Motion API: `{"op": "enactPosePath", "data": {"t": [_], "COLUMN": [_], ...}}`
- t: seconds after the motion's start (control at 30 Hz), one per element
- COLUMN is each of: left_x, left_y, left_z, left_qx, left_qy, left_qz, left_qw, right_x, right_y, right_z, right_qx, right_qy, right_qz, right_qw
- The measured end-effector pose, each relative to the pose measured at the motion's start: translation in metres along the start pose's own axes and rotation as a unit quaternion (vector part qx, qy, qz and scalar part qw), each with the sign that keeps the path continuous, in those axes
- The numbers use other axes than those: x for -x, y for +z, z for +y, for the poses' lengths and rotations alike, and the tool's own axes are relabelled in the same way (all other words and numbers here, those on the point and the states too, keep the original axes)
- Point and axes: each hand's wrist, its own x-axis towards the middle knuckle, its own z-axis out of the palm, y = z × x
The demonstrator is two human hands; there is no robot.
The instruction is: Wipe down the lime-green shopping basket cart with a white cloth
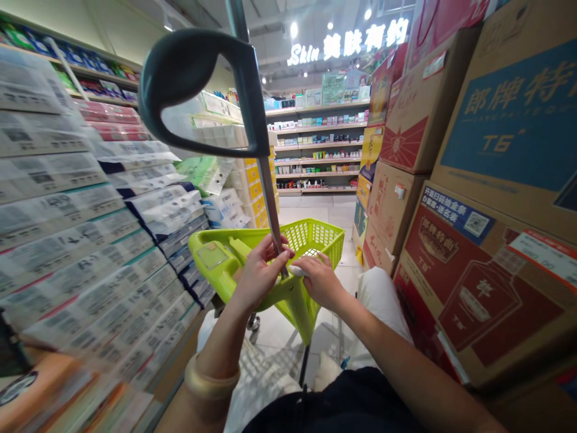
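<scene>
Standing in a shop aisle, looking down over green basket (325, 238) on the floor (315, 211). Gripping handle rod (267, 180) with left hand (262, 272): fingers wrapped tight round it, low down, right at the near rim of the basket. Wearing a pale bangle (210, 382) on that wrist. Resting right hand (321, 281) on the same near rim, just beside the rod's foot and touching or nearly touching the left fingertips. Fingers bent, knuckles up; can't tell whether clamping anything. Small white bit (297, 270) between the two hands, can't tell what.

Rod tilted, rising toward the camera and ending in a dark grip loop (193, 45) well above both hands. Nothing visible inside the basket from this angle beyond bare mesh.

Stacked cardboard boxes (473, 288) close along the right edge of the floor, red and blue print. Wrapped white packs (90, 240) shelved along the left edge, blurred. Stocked shelves (315, 144) at the far end under a lit sign (351, 42).
</scene>
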Motion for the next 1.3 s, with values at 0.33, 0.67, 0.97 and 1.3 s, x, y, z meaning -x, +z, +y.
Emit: {"op": "enactPosePath", "data": {"t": [0.33,0.67,0.97,1.3], "left_x": [-0.002,-0.008,-0.004,-0.003], "left_y": [-0.005,-0.025,-0.038,-0.039], "left_z": [-0.008,-0.003,-0.003,0.005], "left_qx": [-0.275,-0.456,-0.465,-0.461], "left_qy": [-0.024,-0.100,-0.103,-0.111], "left_qz": [0.034,-0.056,-0.076,-0.103], "left_qw": [0.960,0.882,0.876,0.874], "right_x": [-0.002,-0.003,-0.008,-0.012], "right_y": [0.013,0.032,-0.010,-0.025], "right_z": [-0.019,-0.027,-0.055,-0.084], "right_qx": [0.010,-0.089,-0.062,-0.116], "right_qy": [-0.011,-0.008,-0.060,-0.089], "right_qz": [-0.001,0.052,0.153,0.124], "right_qw": [1.000,0.995,0.985,0.981]}}
